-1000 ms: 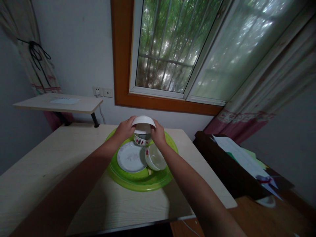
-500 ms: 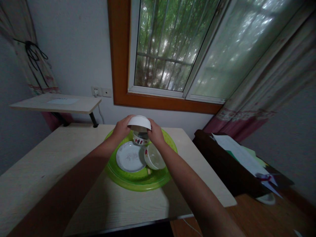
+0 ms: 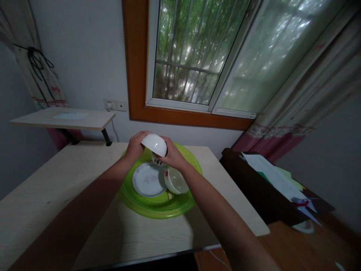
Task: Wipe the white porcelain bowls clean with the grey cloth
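Between my two hands a white bowl (image 3: 154, 143) is held up, tipped with its outer side towards me and its right side lower. My left hand (image 3: 136, 145) grips its left edge, and my right hand (image 3: 172, 153) has its right edge. Below lies a round green basin (image 3: 158, 213). In it are a white plate (image 3: 149, 180) with a faint pattern, a tilted bowl (image 3: 177, 181) with a red mark, and a patterned bowl (image 3: 156, 160) partly hidden by the held bowl and my right hand. A small tan piece (image 3: 169, 195) shows beside the plate.
The basin rests on a pale wooden table (image 3: 152, 241). At the back left stands a raised shelf (image 3: 62, 119) on black legs, with a paper on it. Dark furniture (image 3: 254, 192) carrying papers (image 3: 273, 175) is beyond the table's right edge. A window is behind.
The held bowl has shifted slightly left and tilted, its right side dropping and more of its outside showing. My right hand has moved left with it, covering more of the patterned bowl.
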Tool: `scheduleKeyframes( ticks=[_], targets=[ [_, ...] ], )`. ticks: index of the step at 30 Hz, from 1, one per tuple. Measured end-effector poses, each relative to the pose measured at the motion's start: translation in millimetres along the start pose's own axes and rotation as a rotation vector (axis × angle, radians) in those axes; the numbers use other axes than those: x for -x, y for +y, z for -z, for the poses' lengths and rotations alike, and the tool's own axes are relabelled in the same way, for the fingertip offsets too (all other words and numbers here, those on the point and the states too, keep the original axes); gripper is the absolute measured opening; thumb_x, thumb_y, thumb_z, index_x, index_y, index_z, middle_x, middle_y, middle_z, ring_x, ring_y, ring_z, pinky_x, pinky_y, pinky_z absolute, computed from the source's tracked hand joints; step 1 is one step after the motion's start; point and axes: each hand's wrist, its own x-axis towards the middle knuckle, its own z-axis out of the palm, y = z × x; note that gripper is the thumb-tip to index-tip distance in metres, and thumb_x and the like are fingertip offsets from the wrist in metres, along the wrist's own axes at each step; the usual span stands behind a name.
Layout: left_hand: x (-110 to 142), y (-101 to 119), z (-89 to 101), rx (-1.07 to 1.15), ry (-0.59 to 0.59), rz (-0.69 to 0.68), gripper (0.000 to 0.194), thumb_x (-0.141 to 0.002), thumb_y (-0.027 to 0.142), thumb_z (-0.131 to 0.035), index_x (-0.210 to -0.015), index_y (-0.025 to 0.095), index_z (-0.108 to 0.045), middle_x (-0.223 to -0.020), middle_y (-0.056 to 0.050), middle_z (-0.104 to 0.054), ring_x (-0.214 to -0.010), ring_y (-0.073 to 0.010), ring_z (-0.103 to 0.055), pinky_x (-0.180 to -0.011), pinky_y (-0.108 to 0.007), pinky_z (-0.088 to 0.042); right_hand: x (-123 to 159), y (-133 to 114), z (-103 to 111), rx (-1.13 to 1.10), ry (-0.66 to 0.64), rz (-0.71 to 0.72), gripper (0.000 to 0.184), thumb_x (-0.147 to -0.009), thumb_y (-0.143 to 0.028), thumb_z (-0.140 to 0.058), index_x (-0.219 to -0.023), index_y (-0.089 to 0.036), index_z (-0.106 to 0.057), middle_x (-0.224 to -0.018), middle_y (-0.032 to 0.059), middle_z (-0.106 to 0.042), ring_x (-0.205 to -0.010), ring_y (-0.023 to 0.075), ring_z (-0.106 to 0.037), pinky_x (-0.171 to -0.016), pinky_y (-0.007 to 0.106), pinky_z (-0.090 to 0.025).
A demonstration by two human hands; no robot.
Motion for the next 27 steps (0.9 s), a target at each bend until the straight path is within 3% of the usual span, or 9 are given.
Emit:
scheduleKeyframes(
  ticks=[4,8,11,16,19,27],
  targets=[
    [0,-3,-0.3,-0.002,0.007,0.025,0.03,-0.081,0.022,-0.055,-0.108,0.018,-0.068,-0.109,-0.007,-0.072,-0.102,-0.0199,-0.065,-0.093,-0.034,-0.051,0,-3,3,-0.054,-0.042,-0.072,0.088,-0.073,-0.045,-0.082,-0.146,-0.02,-0.039,-0.144,0.0153,-0.05,-0.134,0.0297,-0.049,-0.115,0.047,-0.038],
    [0,-3,0.0,-0.021,0.011,0.015,0.028,-0.083,0.022,-0.053,-0.106,0.018,-0.068,-0.107,-0.007,-0.073,-0.1,-0.0201,-0.065,-0.093,-0.034,-0.051,1,-5,7,-0.14,-0.055,-0.125,0.072,-0.09,-0.05,-0.062,-0.15,-0.021,-0.036,-0.153,0.0135,-0.044,-0.142,0.0263,-0.042,-0.121,0.045,-0.031],
    [-1,0,0.3,-0.028,-0.025,-0.013,0.027,-0.085,0.023,-0.053,-0.106,0.019,-0.068,-0.107,-0.007,-0.072,-0.101,-0.0204,-0.065,-0.093,-0.034,-0.05,3,-5,9,-0.209,-0.053,-0.197,0.065,-0.096,-0.05,-0.053,-0.151,-0.02,-0.037,-0.154,0.0126,-0.045,-0.143,0.0244,-0.042,-0.121,0.044,-0.03],
    [-1,5,0.8,-0.005,-0.1,-0.054,0.027,-0.087,0.025,-0.052,-0.108,0.019,-0.068,-0.108,-0.008,-0.071,-0.104,-0.0202,-0.065,-0.095,-0.035,-0.051,4,-3,8,-0.266,-0.068,-0.299,0.065,-0.094,-0.051,-0.056,-0.151,-0.022,-0.041,-0.155,0.0103,-0.046,-0.142,0.0241,-0.046,-0.12,0.045,-0.033],
    [0,7,1.3,0.012,-0.11,-0.071,0.027,-0.089,0.027,-0.052,-0.108,0.019,-0.068,-0.108,-0.008,-0.071,-0.105,-0.0203,-0.065,-0.095,-0.035,-0.051,3,1,7,-0.318,-0.056,-0.307,0.057,-0.098,-0.053,-0.048,-0.147,-0.023,-0.048,-0.152,0.0078,-0.05,-0.139,0.0217,-0.05,-0.117,0.043,-0.039],
    [2,6,3.7,0.02,-0.045,-0.129,0.03,-0.094,0.033,-0.053,-0.115,0.018,-0.068,-0.116,-0.011,-0.07,-0.111,-0.0212,-0.064,-0.1,-0.036,-0.05,-1,15,-2,-0.332,0.008,-0.314,0.054,-0.103,-0.059,-0.028,-0.126,-0.027,-0.065,-0.131,0.0019,-0.068,-0.12,0.0151,-0.063,-0.108,0.032,-0.048]
  ],
)
